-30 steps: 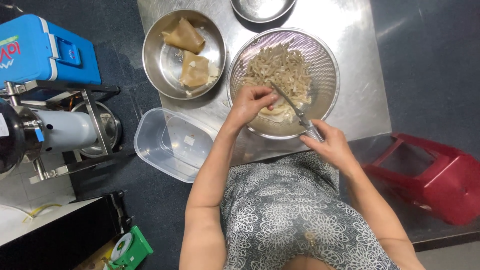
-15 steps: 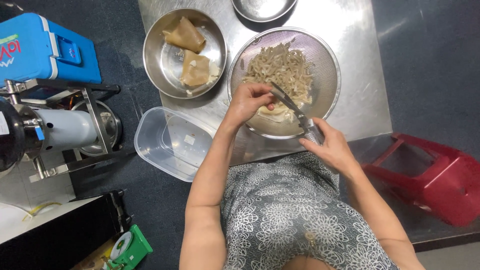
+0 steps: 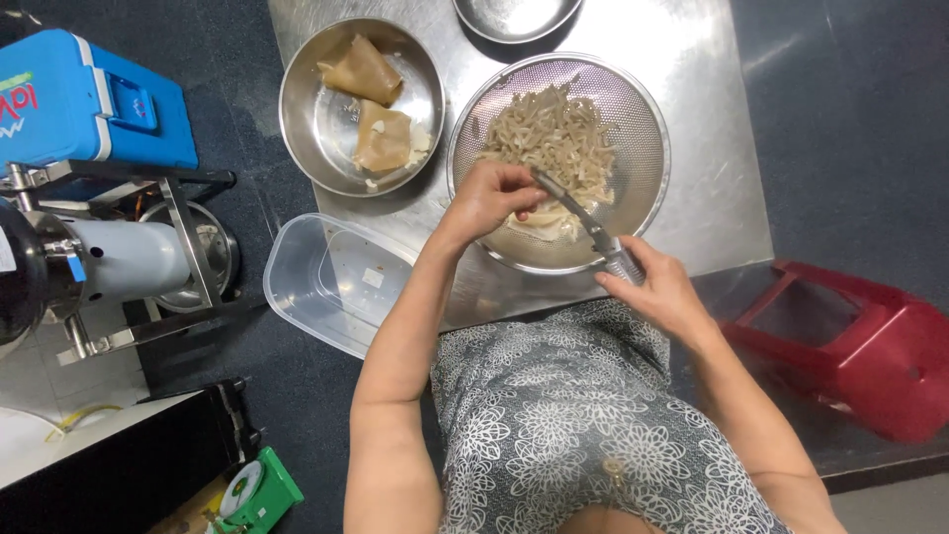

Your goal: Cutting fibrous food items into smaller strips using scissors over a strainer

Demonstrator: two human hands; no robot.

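Resting on the steel table point(image 3: 692, 119), holding pale strips in the strainer point(image 3: 633, 129), left hand point(image 3: 489, 198) curling over a flat piece at its near edge, right hand point(image 3: 657, 287) closing round the knife point(image 3: 583, 218), blade slanting up-left toward it

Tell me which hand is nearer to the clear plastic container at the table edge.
Left. The left hand is over the near rim of the mesh colander, just right of the clear plastic container. The right hand holds a knife, farther right, beyond the colander's near edge.
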